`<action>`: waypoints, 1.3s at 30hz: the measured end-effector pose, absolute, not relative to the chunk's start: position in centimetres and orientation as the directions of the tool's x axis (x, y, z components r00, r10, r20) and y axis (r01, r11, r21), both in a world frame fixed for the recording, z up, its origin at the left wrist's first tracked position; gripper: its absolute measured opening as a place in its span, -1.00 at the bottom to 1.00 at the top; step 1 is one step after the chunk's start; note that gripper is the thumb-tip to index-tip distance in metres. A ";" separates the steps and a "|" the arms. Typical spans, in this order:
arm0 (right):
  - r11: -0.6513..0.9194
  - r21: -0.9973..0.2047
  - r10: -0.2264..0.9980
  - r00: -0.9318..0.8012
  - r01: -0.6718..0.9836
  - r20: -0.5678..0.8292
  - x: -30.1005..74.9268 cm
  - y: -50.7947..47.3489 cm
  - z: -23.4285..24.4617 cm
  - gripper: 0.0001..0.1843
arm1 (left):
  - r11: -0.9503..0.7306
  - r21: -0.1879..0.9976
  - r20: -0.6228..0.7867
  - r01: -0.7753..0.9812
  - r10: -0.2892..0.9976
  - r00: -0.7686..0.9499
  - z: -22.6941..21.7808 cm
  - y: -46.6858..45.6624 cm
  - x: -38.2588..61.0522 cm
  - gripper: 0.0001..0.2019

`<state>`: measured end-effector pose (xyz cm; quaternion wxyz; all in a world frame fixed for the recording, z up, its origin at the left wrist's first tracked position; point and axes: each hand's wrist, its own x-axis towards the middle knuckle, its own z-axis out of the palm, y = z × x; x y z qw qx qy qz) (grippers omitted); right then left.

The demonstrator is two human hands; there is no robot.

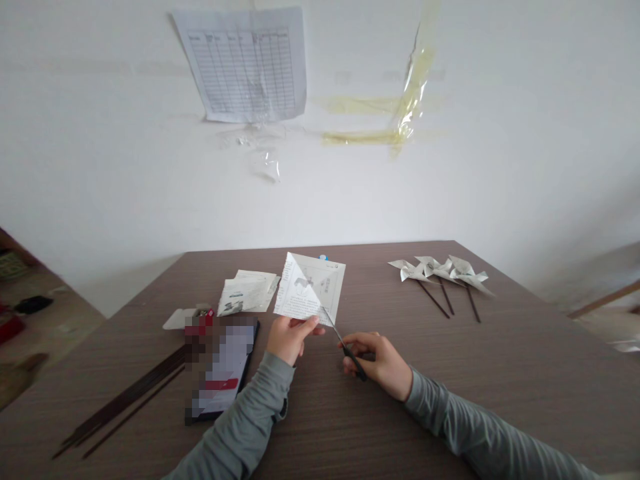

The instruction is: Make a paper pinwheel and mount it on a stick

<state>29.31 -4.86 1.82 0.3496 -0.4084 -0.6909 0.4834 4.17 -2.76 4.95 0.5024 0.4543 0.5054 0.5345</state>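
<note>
My left hand (289,337) pinches the lower corner of a square sheet of printed paper (310,288) and holds it upright above the brown table (500,373). My right hand (380,360) grips a pair of black-handled scissors (345,343). Their blades point up and left and meet the paper near its lower corner, along a diagonal crease.
Three paper pinwheels on dark sticks (445,277) lie at the back right of the table. A stack of printed paper (249,292) lies behind my left hand. A bundle of dark sticks (130,400), a small open box (193,317) and a phone (225,367) lie at the left.
</note>
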 end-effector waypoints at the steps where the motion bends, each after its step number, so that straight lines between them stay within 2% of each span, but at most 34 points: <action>1: 0.200 -0.954 0.902 -0.422 0.223 0.090 29.3 -4.9 1.8 -0.33 | 0.012 0.997 -0.018 -0.078 0.997 -0.078 4.9 -2.8 4.2 -0.68; 14: 0.207 -0.952 0.909 -0.404 0.226 0.102 29.2 -5.1 2.0 -0.29 | 0.040 0.993 -0.048 -0.108 0.996 -0.071 4.9 -3.1 4.7 -0.70; 20: 0.226 -0.944 0.913 -0.389 0.241 0.119 29.2 -5.2 2.4 -0.36 | 0.077 0.986 -0.088 -0.150 0.994 -0.068 4.7 -3.2 4.9 -0.70; 25: 0.222 -0.942 0.910 -0.399 0.250 0.109 29.3 -5.0 2.2 -0.30 | 0.054 0.987 -0.069 -0.152 0.993 -0.100 5.1 -3.4 5.1 -0.75; 31: 0.257 -0.933 0.913 -0.379 0.251 0.150 29.0 -5.3 2.4 -0.36 | 0.035 0.985 -0.055 -0.171 0.992 -0.113 5.3 -3.6 5.3 -0.81; 39: 0.253 -0.934 0.919 -0.365 0.251 0.151 28.8 -5.6 2.5 -0.34 | 0.021 0.979 -0.046 -0.202 0.992 -0.121 5.0 -3.7 5.5 -0.80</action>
